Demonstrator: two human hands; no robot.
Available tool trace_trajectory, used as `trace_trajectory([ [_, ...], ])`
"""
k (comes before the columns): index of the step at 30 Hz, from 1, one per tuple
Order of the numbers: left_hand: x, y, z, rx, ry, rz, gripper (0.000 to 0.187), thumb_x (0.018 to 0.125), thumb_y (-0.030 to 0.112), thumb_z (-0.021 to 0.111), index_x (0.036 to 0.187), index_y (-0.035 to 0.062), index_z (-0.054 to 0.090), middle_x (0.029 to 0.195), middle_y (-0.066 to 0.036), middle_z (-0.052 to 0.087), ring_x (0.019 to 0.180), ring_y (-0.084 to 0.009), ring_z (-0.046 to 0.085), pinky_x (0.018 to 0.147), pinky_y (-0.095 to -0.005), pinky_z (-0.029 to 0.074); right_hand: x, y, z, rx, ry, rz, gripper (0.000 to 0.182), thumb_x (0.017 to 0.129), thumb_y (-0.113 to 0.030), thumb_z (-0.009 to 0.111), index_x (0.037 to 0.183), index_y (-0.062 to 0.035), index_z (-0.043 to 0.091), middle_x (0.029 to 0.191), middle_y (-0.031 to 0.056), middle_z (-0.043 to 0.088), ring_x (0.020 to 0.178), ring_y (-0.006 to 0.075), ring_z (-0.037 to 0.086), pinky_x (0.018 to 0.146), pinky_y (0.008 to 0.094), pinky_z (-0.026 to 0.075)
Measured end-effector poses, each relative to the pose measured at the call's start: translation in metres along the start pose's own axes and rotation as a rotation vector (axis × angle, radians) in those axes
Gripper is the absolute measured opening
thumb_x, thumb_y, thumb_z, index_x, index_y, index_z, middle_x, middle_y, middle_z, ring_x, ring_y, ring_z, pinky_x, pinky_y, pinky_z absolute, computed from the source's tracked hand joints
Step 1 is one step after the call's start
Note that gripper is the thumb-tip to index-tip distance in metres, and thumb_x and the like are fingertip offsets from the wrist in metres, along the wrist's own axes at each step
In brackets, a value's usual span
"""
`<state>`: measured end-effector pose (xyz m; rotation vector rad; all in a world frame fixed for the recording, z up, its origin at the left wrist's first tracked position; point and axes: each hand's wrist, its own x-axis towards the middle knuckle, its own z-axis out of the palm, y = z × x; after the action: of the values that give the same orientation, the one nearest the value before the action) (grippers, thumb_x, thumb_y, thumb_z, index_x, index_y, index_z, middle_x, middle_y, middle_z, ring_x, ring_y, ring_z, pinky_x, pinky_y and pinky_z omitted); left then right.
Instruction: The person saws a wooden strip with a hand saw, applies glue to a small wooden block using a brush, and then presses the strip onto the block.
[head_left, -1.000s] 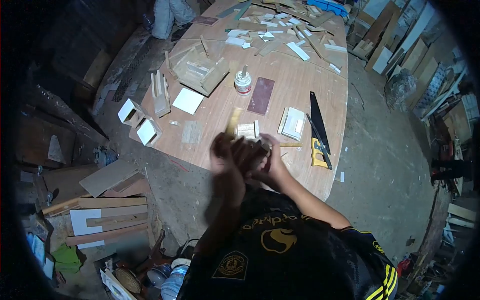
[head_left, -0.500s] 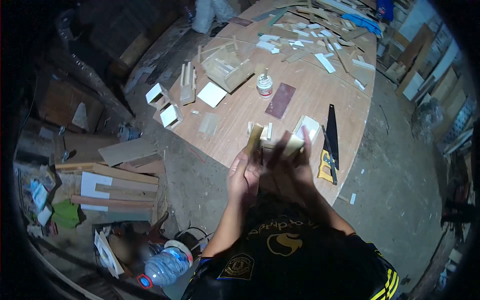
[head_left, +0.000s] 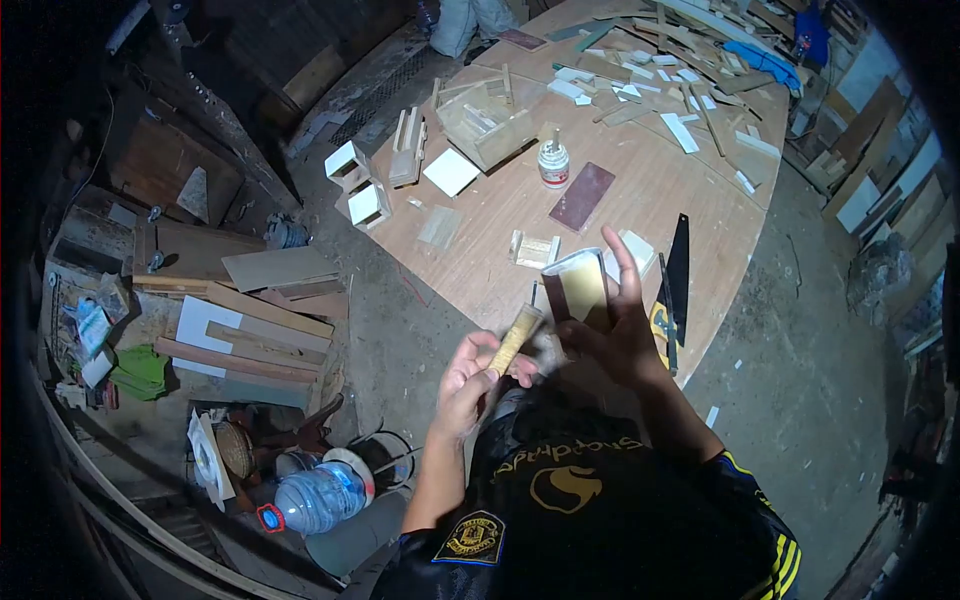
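Note:
My left hand (head_left: pixel 472 385) is closed around a narrow wooden strip (head_left: pixel 515 342) in front of my chest. To its right, my right hand (head_left: pixel 622 340) holds a flat piece with a yellowish face and a dark edge (head_left: pixel 582 290), index finger raised. Just beyond the hands, a small wooden frame piece (head_left: pixel 535 249) lies on the table (head_left: pixel 480 262). A pale block (head_left: pixel 632 252) is partly hidden behind my right hand. The handsaw (head_left: pixel 681 275) lies to the right, its yellow handle partly covered by my right hand.
An open jar (head_left: pixel 553 165) with a stick in it stands beside a dark red rectangular board (head_left: pixel 582 197). Farther left are a wooden box (head_left: pixel 490 125) and white-faced blocks (head_left: pixel 365 204). Wood scraps (head_left: pixel 680 132) cover the far end. A large bottle (head_left: pixel 318 498) lies at lower left.
The view has shifted, so the table appears farther right. The strip in my left hand is lower and tilted to the right. The piece in my right hand now shows its yellowish face.

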<state>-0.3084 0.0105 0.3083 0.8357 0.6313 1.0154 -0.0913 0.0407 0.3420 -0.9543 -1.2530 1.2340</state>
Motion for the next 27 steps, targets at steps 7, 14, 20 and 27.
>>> trace_trajectory([
  [7, 0.0, -0.002, 0.013, -0.039, 0.002, -0.048, 0.043, 0.085, 0.021, 0.044, 0.12, -0.0022, 0.039, 0.102, -0.036, 0.058, 0.091, -0.0364, 0.059, 0.085, -0.0429, 0.044, -0.001, -0.01, 0.0, 0.162, 0.006, 0.11, 0.082, 0.076, 0.003, 0.072, 0.144, -0.0052, 0.027, 0.125, 0.0133, 0.054, 0.111, 0.0186, 0.056, 0.089, 0.032, 0.047],
  [14, 0.0, -0.008, 0.013, -0.087, -0.007, -0.049, 0.027, 0.093, 0.03, 0.037, 0.099, 0.0034, 0.04, 0.072, -0.021, 0.055, 0.062, -0.0296, 0.054, 0.077, -0.0406, 0.046, -0.003, -0.004, 0.007, -0.596, -0.001, -0.369, 0.074, 0.078, -0.015, 0.073, 0.14, -0.0039, 0.033, 0.124, 0.0153, 0.052, 0.107, 0.0338, 0.056, 0.087, 0.04, 0.048],
  [20, 0.005, -0.001, 0.025, -0.043, 0.195, 0.014, 0.049, 0.102, 0.045, 0.02, 0.083, 0.0065, 0.043, 0.057, -0.008, 0.042, 0.048, -0.0206, 0.043, 0.068, -0.041, 0.044, -0.005, -0.01, 0.018, -0.699, 0.017, -0.484, 0.073, 0.076, -0.016, 0.075, 0.139, -0.0055, 0.039, 0.113, 0.0117, 0.056, 0.094, 0.0285, 0.059, 0.078, 0.0362, 0.049],
  [27, -0.011, 0.003, 0.021, 0.142, 0.175, -0.019, 0.05, 0.101, 0.043, 0.029, 0.073, 0.0044, 0.044, 0.064, -0.006, 0.042, 0.052, -0.0176, 0.037, 0.059, -0.0314, 0.034, 0.008, -0.023, 0.028, -0.633, -0.349, 0.071, 0.06, 0.071, -0.025, 0.08, 0.125, -0.0094, 0.059, 0.084, 0.0107, 0.057, 0.074, 0.024, 0.056, 0.065, 0.0351, 0.047],
])
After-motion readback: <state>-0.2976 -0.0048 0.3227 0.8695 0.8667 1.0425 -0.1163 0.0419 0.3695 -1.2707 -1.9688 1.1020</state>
